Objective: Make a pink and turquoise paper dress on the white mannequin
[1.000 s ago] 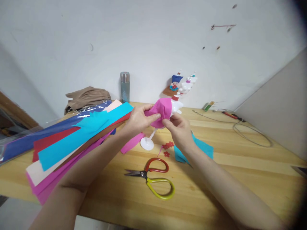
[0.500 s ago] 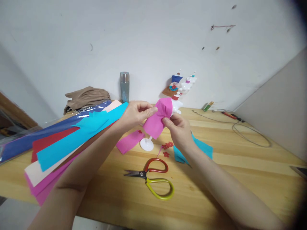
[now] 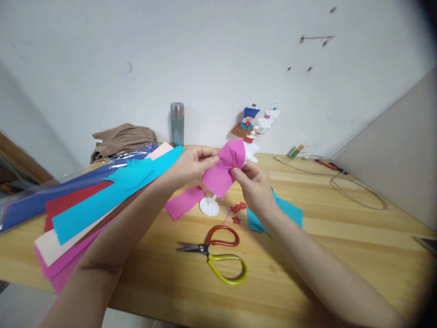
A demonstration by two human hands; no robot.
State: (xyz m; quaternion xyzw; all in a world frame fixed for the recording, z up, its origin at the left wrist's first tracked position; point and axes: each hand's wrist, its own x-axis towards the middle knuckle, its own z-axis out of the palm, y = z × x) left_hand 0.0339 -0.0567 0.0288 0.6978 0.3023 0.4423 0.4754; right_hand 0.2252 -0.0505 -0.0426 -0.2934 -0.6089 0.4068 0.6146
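Note:
Above the wooden table (image 3: 341,237), my left hand (image 3: 191,165) and my right hand (image 3: 254,184) both pinch a piece of pink paper (image 3: 223,171). The paper wraps a small white figure (image 3: 251,152), whose round white base (image 3: 209,206) rests on the table. My left hand grips the paper's left edge; my right hand pinches it from the lower right. Below the hands lie a loose pink strip (image 3: 182,202), small red paper flowers (image 3: 238,209) and a turquoise scrap (image 3: 287,212).
Scissors (image 3: 218,255) with red and yellow-green handles lie near the front. A fan of long coloured paper sheets (image 3: 88,200) covers the left side. At the back stand a steel bottle (image 3: 177,123), brown cloth (image 3: 123,136), finished figures (image 3: 262,120) and a cable (image 3: 355,191).
The bunched pink paper has opened out and now hangs lower around the figure. My left hand has shifted slightly up and left along its edge; a pink strip now lies uncovered on the table.

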